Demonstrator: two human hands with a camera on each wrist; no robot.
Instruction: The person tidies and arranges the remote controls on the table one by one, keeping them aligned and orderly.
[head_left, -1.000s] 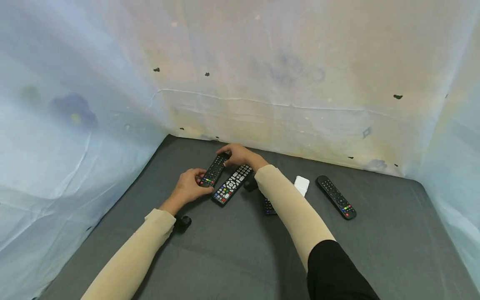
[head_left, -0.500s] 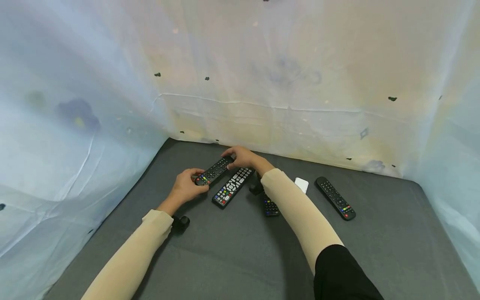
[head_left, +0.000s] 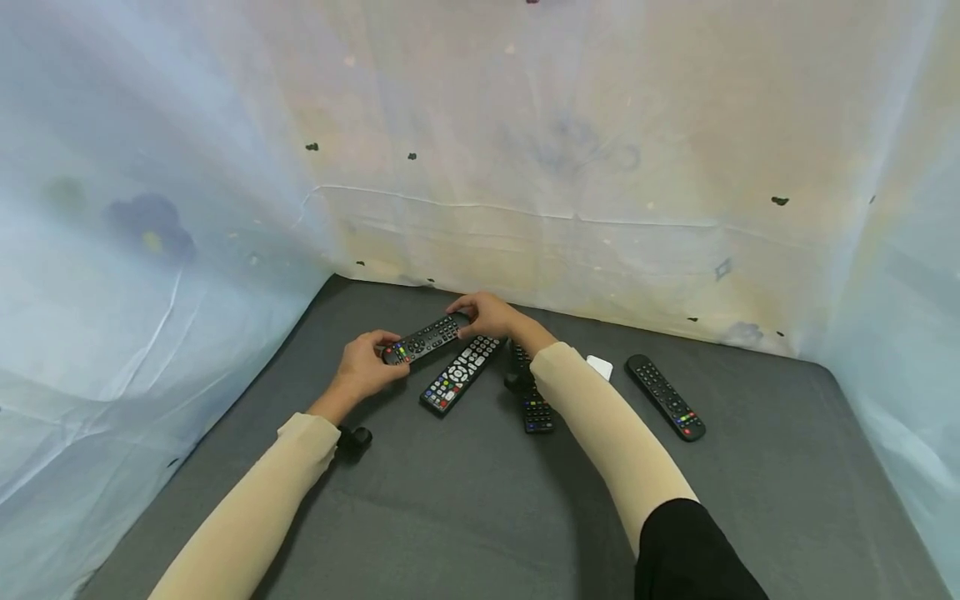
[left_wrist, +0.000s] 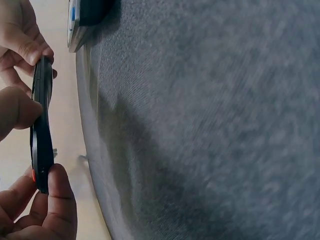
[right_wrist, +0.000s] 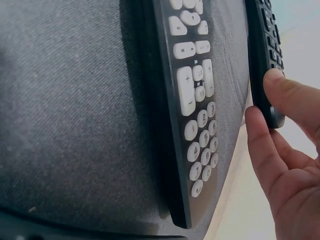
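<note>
A black remote with coloured buttons hangs a little above the grey mat, held at both ends. My left hand pinches its near end with the coloured buttons. My right hand pinches its far end. The left wrist view shows this remote edge-on between thumb and fingers. In the right wrist view my fingertips grip the remote's end. Beside it a wider remote with white buttons lies flat on the mat.
Two more black remotes lie to the right on the mat, with a small white object between them. Pale cloth walls close off the left, the back and the right.
The held remote has come up off the mat and turned more crosswise, its near end swinging left with my left hand. The other remotes lie as before.
</note>
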